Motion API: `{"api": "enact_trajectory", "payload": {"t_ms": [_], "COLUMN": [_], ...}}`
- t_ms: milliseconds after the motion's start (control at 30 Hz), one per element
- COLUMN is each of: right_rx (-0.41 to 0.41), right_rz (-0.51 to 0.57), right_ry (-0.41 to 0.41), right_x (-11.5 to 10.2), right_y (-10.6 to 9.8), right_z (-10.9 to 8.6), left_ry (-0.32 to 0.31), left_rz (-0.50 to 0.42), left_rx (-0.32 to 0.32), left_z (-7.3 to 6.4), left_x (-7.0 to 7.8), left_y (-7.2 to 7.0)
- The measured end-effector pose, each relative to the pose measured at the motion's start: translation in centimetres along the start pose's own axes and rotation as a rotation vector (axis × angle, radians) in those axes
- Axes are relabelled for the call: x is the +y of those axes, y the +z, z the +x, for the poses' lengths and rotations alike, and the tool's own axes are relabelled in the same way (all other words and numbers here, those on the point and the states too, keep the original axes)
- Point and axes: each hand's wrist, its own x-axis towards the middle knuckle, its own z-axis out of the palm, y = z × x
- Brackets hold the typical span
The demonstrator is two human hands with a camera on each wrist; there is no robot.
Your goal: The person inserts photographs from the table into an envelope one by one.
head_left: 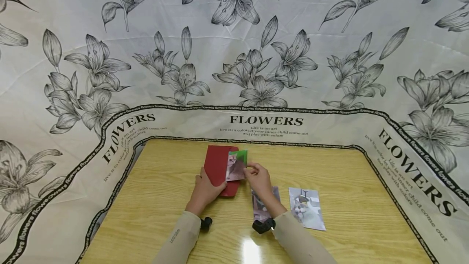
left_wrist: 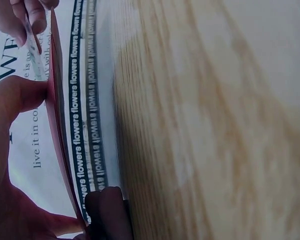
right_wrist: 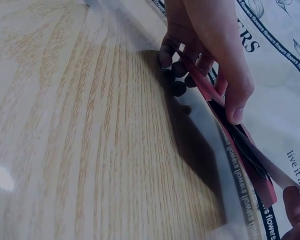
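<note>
In the head view a red envelope [head_left: 215, 164] is held off the table by my left hand [head_left: 206, 190], thumb on its upper face. My right hand [head_left: 258, 179] pinches the right edge of a cat photo [head_left: 235, 169] with a green corner. The photo lies across the envelope's right side; whether its left edge is inside is hard to tell. In the right wrist view the envelope [right_wrist: 264, 192] appears nearly edge-on, with a dark gap along it, and the fingers [right_wrist: 293, 202] of my right hand hold the photo beside it.
Two more cat photos lie on the wooden table [head_left: 154, 215]: one photo [head_left: 307, 211] at the right, the other [head_left: 261, 209] partly under my right forearm. A flower-printed cloth [head_left: 267, 133] surrounds the table's back and sides. Both wrists carry small black cameras.
</note>
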Motion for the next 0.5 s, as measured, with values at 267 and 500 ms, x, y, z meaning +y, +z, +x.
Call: {"api": "enact_trajectory", "payload": {"t_ms": [267,500], "right_rx": [0.005,-0.021], "right_rz": [0.019,-0.02], "right_ry": [-0.032,-0.034], "right_x": [0.2,0.1], "right_y": [0.5,1.1], "right_z": [0.3,0.4], "left_ry": [0.009,0.011], "left_rz": [-0.012,-0.013], "left_rx": [0.006,0.005], "left_z": [-0.1,-0.1], "left_x": [0.0,0.1], "left_y": [-0.1,-0.1]}}
